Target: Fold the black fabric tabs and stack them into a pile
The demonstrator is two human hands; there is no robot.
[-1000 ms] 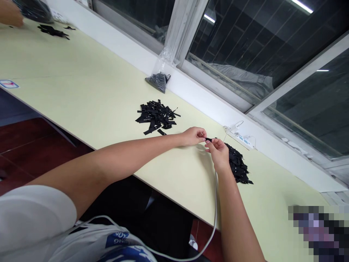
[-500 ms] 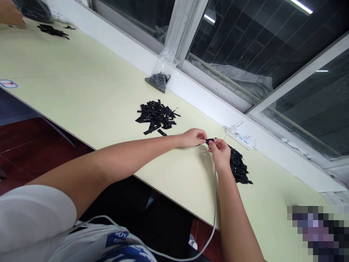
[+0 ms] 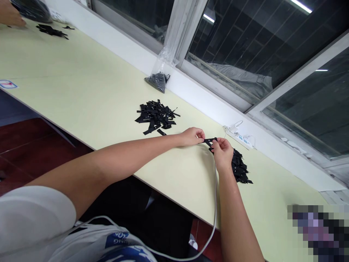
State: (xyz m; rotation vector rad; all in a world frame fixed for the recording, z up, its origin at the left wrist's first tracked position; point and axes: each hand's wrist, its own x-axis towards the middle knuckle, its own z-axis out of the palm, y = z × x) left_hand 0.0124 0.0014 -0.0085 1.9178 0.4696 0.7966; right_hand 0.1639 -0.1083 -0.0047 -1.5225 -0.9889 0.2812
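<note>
Between my two hands stretches a short black fabric strip [image 3: 209,140] with small light dots on it. My left hand [image 3: 194,137] pinches its left end between thumb and fingertips. At the other end, my right hand [image 3: 223,151] grips it with closed fingers; another black piece hangs just below, and I cannot tell whether it is a separate strip. A heap of black strips [image 3: 240,169] lies beside and partly behind my right wrist. Farther left on the table, a looser pile of similar strips [image 3: 156,115] is spread out beyond my left forearm.
A clear plastic bag of black pieces [image 3: 158,80] leans on the window ledge. A white power strip [image 3: 242,140] lies along the wall. A white cable [image 3: 216,196] crosses the table edge by my right arm. Another person's hand [image 3: 11,14] is at the far left.
My hands have moved slightly apart, the right one shifting right. More of the black strip now shows between them, and a black piece hangs below my right fingers.
</note>
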